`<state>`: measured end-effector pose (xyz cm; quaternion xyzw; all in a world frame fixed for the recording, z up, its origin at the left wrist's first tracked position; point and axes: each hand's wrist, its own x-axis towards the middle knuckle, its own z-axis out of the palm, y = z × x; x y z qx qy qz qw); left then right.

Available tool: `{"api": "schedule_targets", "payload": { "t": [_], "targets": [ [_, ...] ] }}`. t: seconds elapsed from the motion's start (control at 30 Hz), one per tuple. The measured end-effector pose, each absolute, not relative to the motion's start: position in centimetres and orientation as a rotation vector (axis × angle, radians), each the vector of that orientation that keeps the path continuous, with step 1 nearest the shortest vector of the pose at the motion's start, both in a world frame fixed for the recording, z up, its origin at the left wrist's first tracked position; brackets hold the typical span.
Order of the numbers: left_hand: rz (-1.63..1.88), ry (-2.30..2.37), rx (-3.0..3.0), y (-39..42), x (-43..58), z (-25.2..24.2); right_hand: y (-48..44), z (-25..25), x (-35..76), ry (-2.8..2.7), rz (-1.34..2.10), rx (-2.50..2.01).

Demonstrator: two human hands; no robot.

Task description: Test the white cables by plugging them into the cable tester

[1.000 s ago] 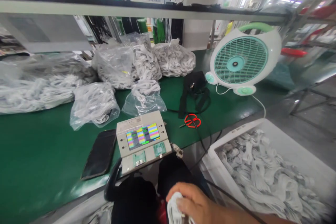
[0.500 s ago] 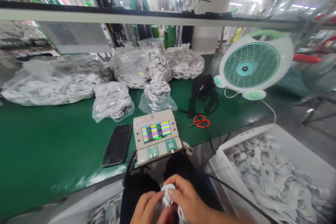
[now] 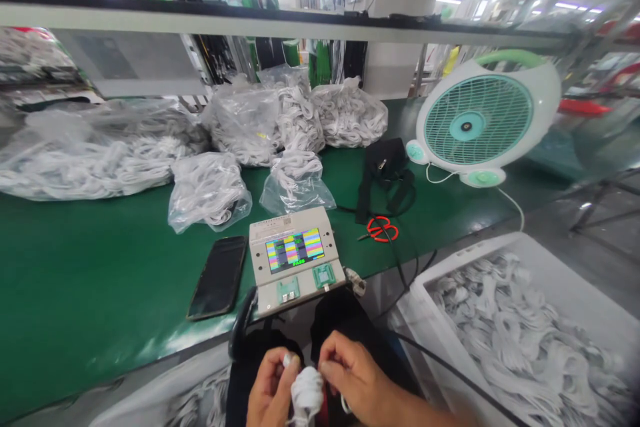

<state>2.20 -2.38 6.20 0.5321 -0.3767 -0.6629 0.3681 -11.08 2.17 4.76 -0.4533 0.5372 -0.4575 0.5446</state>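
A coiled white cable [image 3: 307, 392] is between my two hands, low in the view above my lap. My left hand [image 3: 273, 383] pinches a small white end of the cable between thumb and fingers, at the coil's upper left. Fingers bent and pressed together, my right hand [image 3: 353, 370] holds the cable at the coil's right side, with a strand hanging below it. Beyond the hands, at the table's edge, a beige tester [image 3: 295, 257] shows a coloured screen with green lettering and has two green sockets.
Left of the tester, a phone [image 3: 219, 277] lies on the green table [image 3: 75, 267]. Behind are bagged cables [image 3: 210, 190], red-handled scissors [image 3: 383, 229], a black bag [image 3: 385, 163] and a fan [image 3: 467, 123]. A white bin [image 3: 565, 273] of cables stands at right, another bin [image 3: 165, 383] at lower left.
My hands have moved apart. The coil now hangs between them, and my left hand has lifted a white end up to its left. The view has shifted slightly.
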Motion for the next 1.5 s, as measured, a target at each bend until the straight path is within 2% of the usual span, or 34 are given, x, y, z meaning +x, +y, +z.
{"api": "schedule_targets", "payload": {
  "t": [0.1,0.23,0.37,0.5,0.57,0.73,0.8,1.0,1.4,1.5],
  "targets": [
    [-1.832,-0.721,1.356,-2.9,1.7,6.0,2.2,5.7,-10.9,1.259,-1.106,-1.285],
    [-1.815,-0.873,1.409,-4.2,2.2,4.8,1.8,5.4,-10.7,1.292,-1.191,-1.604],
    [-2.005,-0.936,1.465,-5.7,3.1,3.2,1.1,3.6,-10.1,1.354,-1.418,-1.982],
    [-1.975,-0.895,1.503,-5.8,2.2,3.8,0.4,3.0,-9.8,1.514,-1.512,-2.251],
    [-1.946,-0.879,1.522,-5.3,1.3,4.7,0.3,3.4,-10.1,1.522,-1.546,-2.154],
    [-1.710,-0.954,1.341,-3.9,-1.1,6.0,-0.1,4.6,-12.5,1.513,-1.222,-1.151],
    [-1.605,-1.099,1.316,-4.0,-1.6,6.0,-0.7,4.3,-13.5,1.493,-1.230,-0.998],
    [-1.520,-1.464,1.322,-5.7,-1.6,5.5,-3.2,2.7,-14.7,1.457,-1.323,-0.830],
    [-1.615,-2.119,1.181,-9.3,0.9,4.5,-3.7,3.1,-15.4,1.509,-1.283,-0.939],
    [-1.574,-2.152,1.150,-9.5,1.0,4.3,-3.7,3.4,-15.5,1.529,-1.273,-0.985]
  ]
}}
